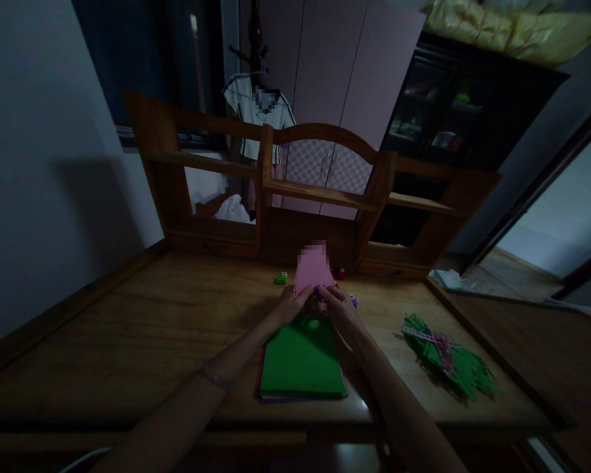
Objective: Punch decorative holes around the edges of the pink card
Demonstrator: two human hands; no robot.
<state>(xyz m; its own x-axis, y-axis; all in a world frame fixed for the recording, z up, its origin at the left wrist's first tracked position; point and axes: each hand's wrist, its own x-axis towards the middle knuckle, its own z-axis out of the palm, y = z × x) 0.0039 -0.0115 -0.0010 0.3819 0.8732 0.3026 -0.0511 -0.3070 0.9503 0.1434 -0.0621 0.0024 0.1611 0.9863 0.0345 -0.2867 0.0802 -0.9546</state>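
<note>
Over the desk, my left hand [295, 303] is closed on the lower edge of a pink sheet of paper [314, 270], which stands up tilted away from me. My right hand [335, 305] pinches a small purple paper punch [318, 291] at the sheet's bottom edge. The thumbs are close together, and the fingers underneath are partly hidden. Below both hands lies a stack of green paper [303, 361], with pink sheets showing at its edges. Around the hands stand a green punch [281, 278], a red punch [341, 273] and another purple one [353, 301].
Green paper cuttings with pink strips [450, 358] lie in a heap on the right of the wooden desk [177, 315]. A low wooden shelf unit [320, 192] runs along the desk's back. A wall [54, 197] borders the left side.
</note>
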